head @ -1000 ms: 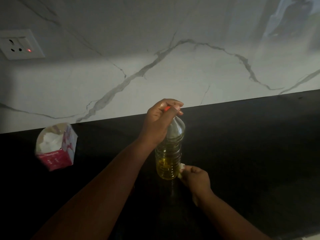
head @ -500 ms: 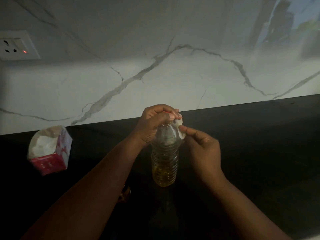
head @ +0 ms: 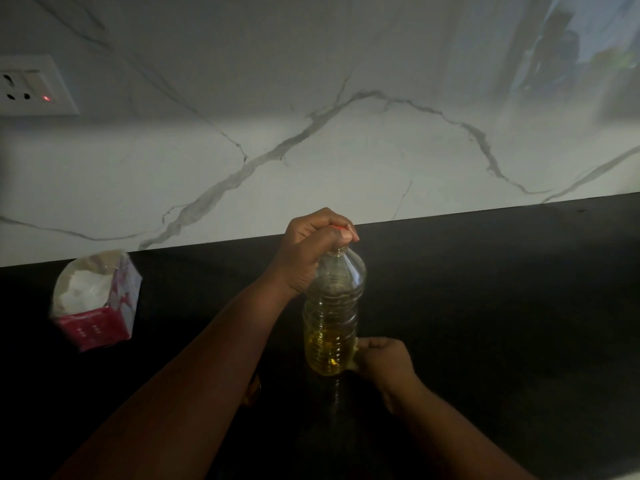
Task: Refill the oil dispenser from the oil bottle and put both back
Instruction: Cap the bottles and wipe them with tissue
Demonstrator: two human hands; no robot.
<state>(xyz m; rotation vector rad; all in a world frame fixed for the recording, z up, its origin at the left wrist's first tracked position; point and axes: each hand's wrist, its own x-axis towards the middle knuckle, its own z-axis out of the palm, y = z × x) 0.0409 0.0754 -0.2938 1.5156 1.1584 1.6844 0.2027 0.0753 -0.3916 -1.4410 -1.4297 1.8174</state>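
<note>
A clear plastic oil bottle (head: 332,306) stands upright on the black counter (head: 502,306), with yellow oil filling roughly its lower third. My left hand (head: 311,247) curls over its top and grips the red cap (head: 337,227). My right hand (head: 384,358) is low at the bottle's right side near the base, its fingers curled round a small pale wad of tissue (head: 355,348) pressed against the plastic. The wad shows only as a sliver. No oil dispenser is clearly in view.
An open red and white tissue box (head: 97,299) sits on the counter to the left. A wall socket (head: 31,86) with a red light is at upper left on the marble backsplash (head: 381,150). Something small and amber (head: 254,389) glints under my left forearm.
My right hand has dropped with the tissue from the bottle's neck to its base. My left hand has stayed on the cap.
</note>
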